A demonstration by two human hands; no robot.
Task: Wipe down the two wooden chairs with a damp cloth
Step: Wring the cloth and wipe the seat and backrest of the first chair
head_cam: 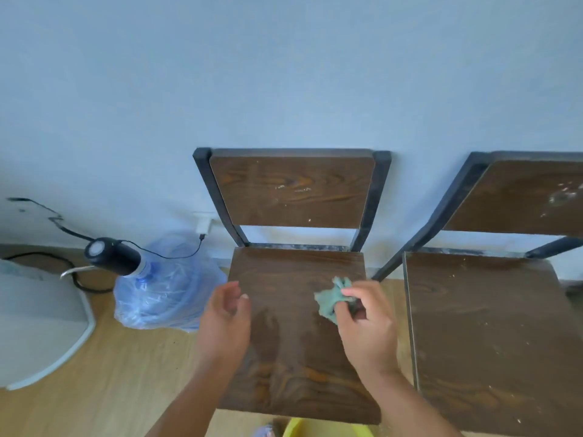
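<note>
Nearest, the right hand (367,323) has its grip pinched on a crumpled green cloth (331,299) over the left chair (296,326) seat, whose dark wood shows damp streaks. Beside it the left hand (225,320) hovers, grip spread. Farther right, the second chair (492,326) is speckled with pale dust.

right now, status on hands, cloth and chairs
Right hand shut on green cloth over left chair seat. Left hand open, empty. Right chair dusty, speckled. Nothing blocking the seats.
</note>
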